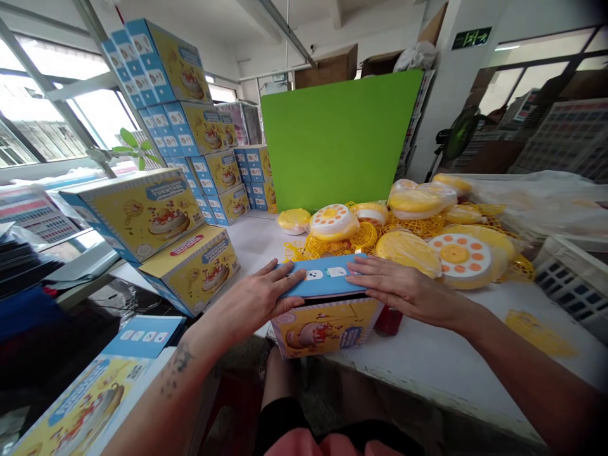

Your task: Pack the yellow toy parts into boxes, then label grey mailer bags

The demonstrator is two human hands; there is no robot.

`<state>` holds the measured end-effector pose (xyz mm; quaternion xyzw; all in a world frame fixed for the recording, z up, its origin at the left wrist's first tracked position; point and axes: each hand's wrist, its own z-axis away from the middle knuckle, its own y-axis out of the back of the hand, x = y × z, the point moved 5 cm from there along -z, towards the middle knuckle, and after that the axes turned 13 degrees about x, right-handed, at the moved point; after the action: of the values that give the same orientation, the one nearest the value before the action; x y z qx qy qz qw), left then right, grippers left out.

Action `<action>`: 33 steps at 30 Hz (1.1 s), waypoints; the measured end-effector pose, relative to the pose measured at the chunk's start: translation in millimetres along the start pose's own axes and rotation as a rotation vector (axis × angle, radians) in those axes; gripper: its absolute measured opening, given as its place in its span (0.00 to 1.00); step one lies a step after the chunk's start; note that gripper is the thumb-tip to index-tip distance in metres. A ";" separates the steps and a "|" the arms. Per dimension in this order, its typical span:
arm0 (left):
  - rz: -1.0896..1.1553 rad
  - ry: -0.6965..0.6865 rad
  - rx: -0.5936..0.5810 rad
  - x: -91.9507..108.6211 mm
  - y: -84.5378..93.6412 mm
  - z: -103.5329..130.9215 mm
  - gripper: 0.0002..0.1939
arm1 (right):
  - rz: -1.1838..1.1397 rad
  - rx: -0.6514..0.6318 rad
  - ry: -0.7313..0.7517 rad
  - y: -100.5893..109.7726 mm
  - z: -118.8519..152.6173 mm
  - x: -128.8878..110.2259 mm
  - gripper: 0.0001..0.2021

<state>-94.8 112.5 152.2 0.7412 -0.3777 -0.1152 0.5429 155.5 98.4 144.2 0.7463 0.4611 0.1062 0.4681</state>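
Observation:
A yellow printed cardboard box (323, 326) stands at the table's near edge, its blue end flap (327, 276) on top. Along the flap's front edge runs a dark gap. My left hand (266, 290) lies on the flap's left end, fingers flat and the thumb along the front edge. Across the right end rests my right hand (394, 284), also flat, with fingers stretched toward the middle. Beside the box, partly under my right hand, sits a red object (388, 321) that may be a tape roll. What is inside the box is hidden.
Yellow-and-white round toys (332, 221) in plastic wrap and yellow mesh pieces (365, 235) crowd behind the box. Printed boxes (185, 126) are stacked high at left, with two more boxes (199, 266) nearer. A green panel (337, 139) stands behind; a white crate (574, 278) is at right.

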 end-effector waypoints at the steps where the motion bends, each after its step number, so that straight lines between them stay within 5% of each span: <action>1: -0.005 -0.003 -0.012 1.0 0.3 -0.7 0.28 | 0.010 0.008 0.006 0.6 0.6 -0.6 0.20; 5: 0.047 -0.026 -0.034 0.3 1.2 4.6 0.27 | 0.054 -0.011 0.029 2.0 2.4 -5.4 0.21; 9: 0.088 -0.068 -0.024 -11.1 -8.2 17.6 0.38 | 0.082 0.003 0.036 -1.2 4.3 -10.2 0.25; 16: 0.110 -0.242 0.237 -15.3 -23.0 22.8 0.32 | 0.069 0.089 0.062 -14.9 6.3 -9.8 0.26; 22: 0.235 -0.187 0.382 -20.6 -27.3 25.7 0.27 | -0.109 0.420 -0.180 -16.4 21.4 9.4 0.24; 27: 0.351 -0.095 0.570 -25.8 -32.5 29.0 0.20 | -0.352 0.481 -0.333 -40.4 28.3 17.5 0.26; 33: 0.320 -0.117 0.592 -24.7 -39.1 26.2 0.22 | -0.461 0.812 -0.436 -48.0 34.6 35.1 0.23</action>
<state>-110.0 115.5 101.4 0.7900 -0.5368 0.0440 0.2930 167.1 111.9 77.7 0.7516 0.5094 -0.3457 0.2371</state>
